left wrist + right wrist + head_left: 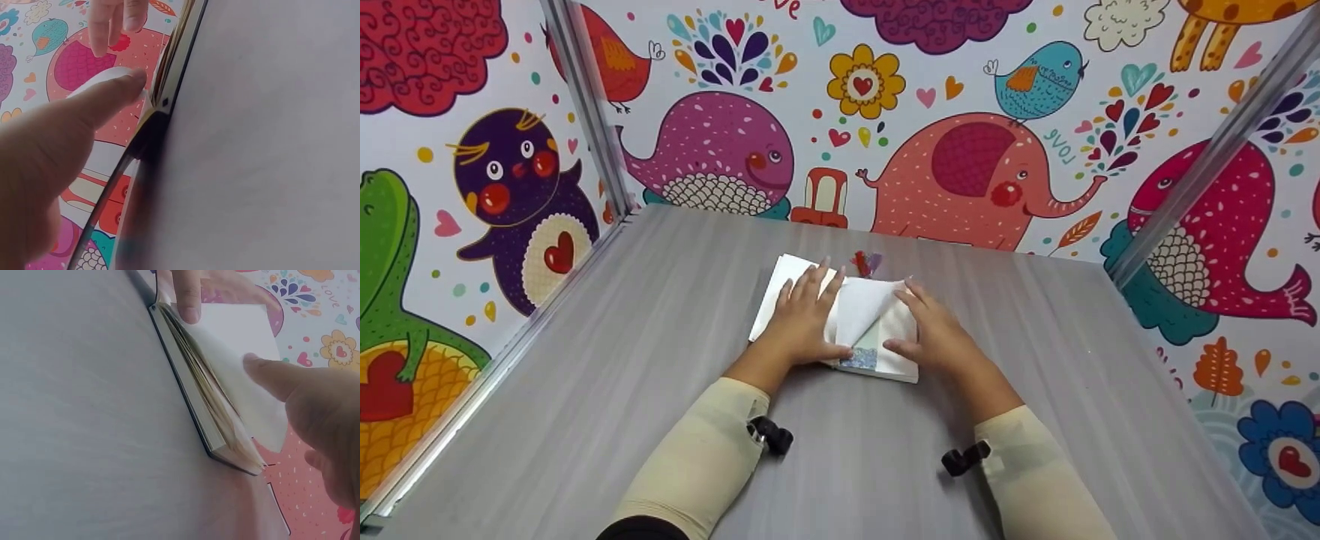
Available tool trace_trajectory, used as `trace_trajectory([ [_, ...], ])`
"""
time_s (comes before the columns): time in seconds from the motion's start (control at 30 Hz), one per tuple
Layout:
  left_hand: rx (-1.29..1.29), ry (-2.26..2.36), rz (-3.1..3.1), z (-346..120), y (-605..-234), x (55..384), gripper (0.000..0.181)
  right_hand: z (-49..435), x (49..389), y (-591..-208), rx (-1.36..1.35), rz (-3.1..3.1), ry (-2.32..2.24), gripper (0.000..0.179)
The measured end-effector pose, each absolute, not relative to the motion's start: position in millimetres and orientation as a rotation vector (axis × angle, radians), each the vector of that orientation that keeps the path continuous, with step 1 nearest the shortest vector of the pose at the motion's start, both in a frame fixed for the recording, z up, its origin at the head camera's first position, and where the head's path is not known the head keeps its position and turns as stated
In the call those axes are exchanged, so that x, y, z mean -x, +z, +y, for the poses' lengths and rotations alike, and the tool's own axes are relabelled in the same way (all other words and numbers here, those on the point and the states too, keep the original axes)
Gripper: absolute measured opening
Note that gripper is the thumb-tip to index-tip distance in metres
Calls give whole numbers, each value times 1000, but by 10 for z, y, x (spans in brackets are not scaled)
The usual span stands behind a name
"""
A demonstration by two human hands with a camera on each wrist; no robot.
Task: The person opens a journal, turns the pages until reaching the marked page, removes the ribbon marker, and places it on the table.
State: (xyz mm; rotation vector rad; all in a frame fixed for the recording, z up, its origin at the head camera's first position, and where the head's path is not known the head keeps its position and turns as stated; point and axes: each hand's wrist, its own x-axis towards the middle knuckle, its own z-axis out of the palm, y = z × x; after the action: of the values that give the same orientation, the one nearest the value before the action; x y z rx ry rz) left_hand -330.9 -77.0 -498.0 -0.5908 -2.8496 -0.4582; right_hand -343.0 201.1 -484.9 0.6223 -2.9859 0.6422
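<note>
An open notebook with thick, layered pages lies on the grey table in the head view. My left hand spreads over its left pages, fingers extended, with the thumb near the fold. A white sheet rises slantwise from the middle, partly covering a blue patterned patch on the right side. My right hand is at the right edge, index fingertip by the sheet's far corner and thumb apart from it over the near part. In the right wrist view, the right thumb overlaps the pale sheet.
A small red and purple item sits just beyond the notebook's far edge. Cartoon-printed panels surround the grey table at the back and sides, with metal posts at the corners.
</note>
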Motion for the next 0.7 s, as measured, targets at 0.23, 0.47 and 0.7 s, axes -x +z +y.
trace_trajectory([
  [0.23, 613, -424, -2797, -763, -4969, 3314, 144, 2071, 3460, -4942, -670, -3115, 571, 111],
  [0.47, 651, -357, -2752, -756, -4913, 3283, 145, 2109, 3448, -4992, -774, -3197, 509, 105],
  [0.7, 666, -311, -2734, -763, -4878, 3264, 143, 2132, 3437, -4999, -873, -3242, 510, 93],
])
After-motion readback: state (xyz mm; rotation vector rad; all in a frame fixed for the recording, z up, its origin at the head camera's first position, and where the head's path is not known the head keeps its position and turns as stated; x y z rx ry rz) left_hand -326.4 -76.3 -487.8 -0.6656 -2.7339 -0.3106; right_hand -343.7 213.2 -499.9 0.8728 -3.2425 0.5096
